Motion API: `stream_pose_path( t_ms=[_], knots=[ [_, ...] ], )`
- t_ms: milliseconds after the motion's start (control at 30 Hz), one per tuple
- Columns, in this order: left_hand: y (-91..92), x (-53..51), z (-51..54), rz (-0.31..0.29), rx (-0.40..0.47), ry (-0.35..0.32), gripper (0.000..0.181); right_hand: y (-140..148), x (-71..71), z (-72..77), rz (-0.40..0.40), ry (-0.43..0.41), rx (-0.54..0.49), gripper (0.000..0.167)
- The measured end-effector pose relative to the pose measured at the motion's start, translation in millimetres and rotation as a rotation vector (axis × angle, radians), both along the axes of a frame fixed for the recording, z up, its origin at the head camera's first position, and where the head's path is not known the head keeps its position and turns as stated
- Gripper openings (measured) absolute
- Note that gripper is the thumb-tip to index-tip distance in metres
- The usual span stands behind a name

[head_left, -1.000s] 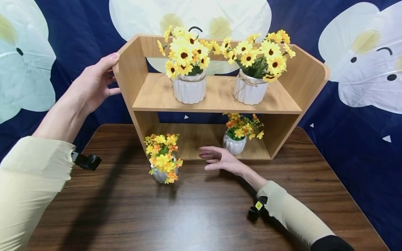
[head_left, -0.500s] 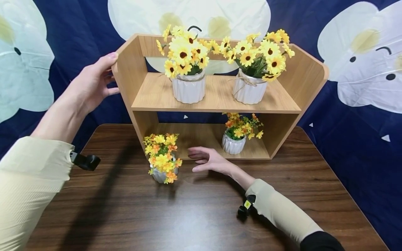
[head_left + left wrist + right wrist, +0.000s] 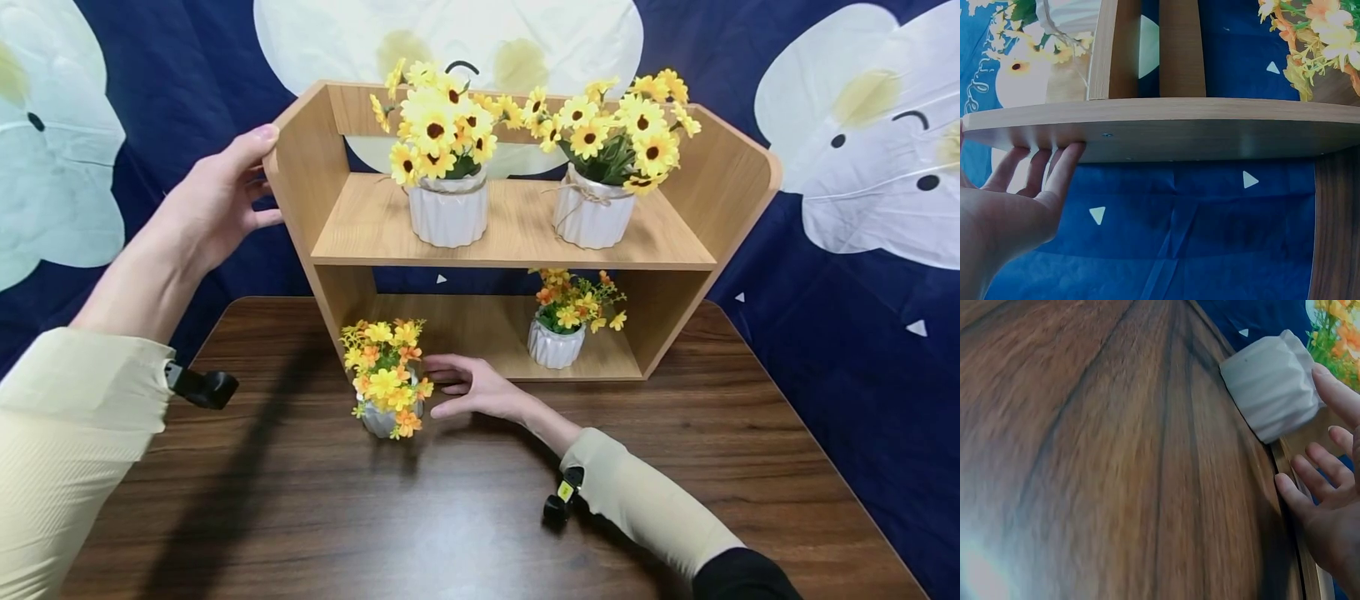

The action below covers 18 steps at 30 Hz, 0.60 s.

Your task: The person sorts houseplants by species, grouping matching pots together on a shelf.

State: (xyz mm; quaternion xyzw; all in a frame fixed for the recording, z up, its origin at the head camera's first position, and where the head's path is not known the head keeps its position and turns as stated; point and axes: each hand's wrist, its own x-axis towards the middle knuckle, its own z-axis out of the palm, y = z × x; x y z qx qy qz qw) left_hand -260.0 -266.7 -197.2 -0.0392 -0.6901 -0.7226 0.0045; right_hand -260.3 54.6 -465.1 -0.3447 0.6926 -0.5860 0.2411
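Note:
A small white ribbed pot point(image 3: 380, 419) with yellow and orange artificial flowers point(image 3: 384, 379) stands on the table in front of the shelf's lower left. My right hand point(image 3: 480, 390) is just right of it, with fingers spread and curved toward it. In the right wrist view the thumb overlaps the pot's point(image 3: 1271, 387) rim; whether it touches cannot be told. At the upper left, my left hand point(image 3: 217, 196) rests on the wooden shelf point(image 3: 517, 265). Its fingertips press the outer face of the side panel point(image 3: 1172, 137), and its thumb lies at the panel's edge.
Two white pots of yellow daisies, left point(image 3: 448, 212) and right point(image 3: 592, 212), stand on the upper board. A smaller flower pot point(image 3: 556, 344) sits at the lower level's right. Behind the brown table point(image 3: 450, 517) hangs a dark blue patterned cloth point(image 3: 697, 50).
My right hand has moved left along the shelf's front, from near the lower right pot to beside the front left pot. The left hand keeps its place on the side panel.

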Motion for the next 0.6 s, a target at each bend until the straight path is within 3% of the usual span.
stream_pose_path(
  t_ms=[400, 600],
  knots=[
    [-1.5, -1.5, -0.3, -0.002, 0.006, -0.003, 0.059, -25, 9.9, 0.9, -0.039, 0.020, 0.058, 0.087],
    [-1.9, -1.2, -0.8, -0.001, -0.001, -0.006, 0.060, -35, 11.8, 0.6, -0.089, 0.122, 0.160, 0.091]
  ],
)
